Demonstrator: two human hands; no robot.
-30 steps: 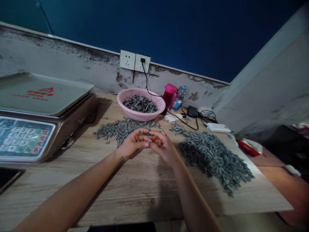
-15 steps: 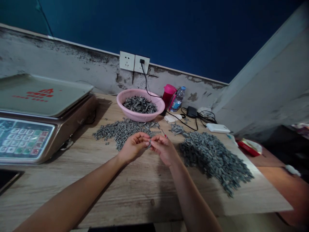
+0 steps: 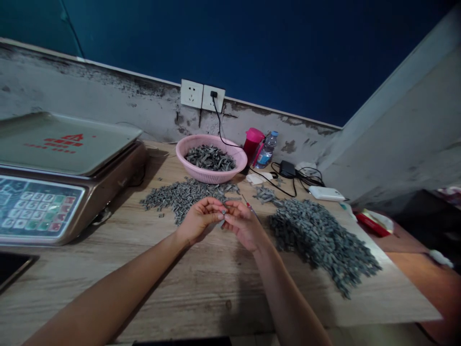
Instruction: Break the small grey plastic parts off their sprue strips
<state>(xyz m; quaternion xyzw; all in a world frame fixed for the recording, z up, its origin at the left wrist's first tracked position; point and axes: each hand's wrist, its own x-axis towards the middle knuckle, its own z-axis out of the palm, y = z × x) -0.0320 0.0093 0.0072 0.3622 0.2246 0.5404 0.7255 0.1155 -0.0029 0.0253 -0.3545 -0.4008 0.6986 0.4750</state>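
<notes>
My left hand [image 3: 201, 218] and my right hand [image 3: 243, 222] meet above the middle of the table, fingertips pinched together. Between them is a small grey piece [image 3: 224, 212], too small to name and partly covered by the fingers. Both hands appear to grip it. Behind my left hand spreads a pile of small grey pieces [image 3: 176, 194]. To the right of my right hand lies a larger heap of grey pieces [image 3: 320, 235]. A thin tool with a red part [image 3: 249, 205] shows just behind my right hand, mostly hidden.
A pink plastic basket [image 3: 183, 163] holds grey strips at the back. A weighing scale [image 3: 72, 192] stands at left. A pink-lidded cup [image 3: 253, 139], a water bottle [image 3: 268, 150], a black adapter [image 3: 287, 169] with cables and a white device [image 3: 326, 193] sit near the wall.
The fingers of my right hand have shifted around the small grey piece, which shows more now. The whole view has moved slightly; both hands stay in the same place.
</notes>
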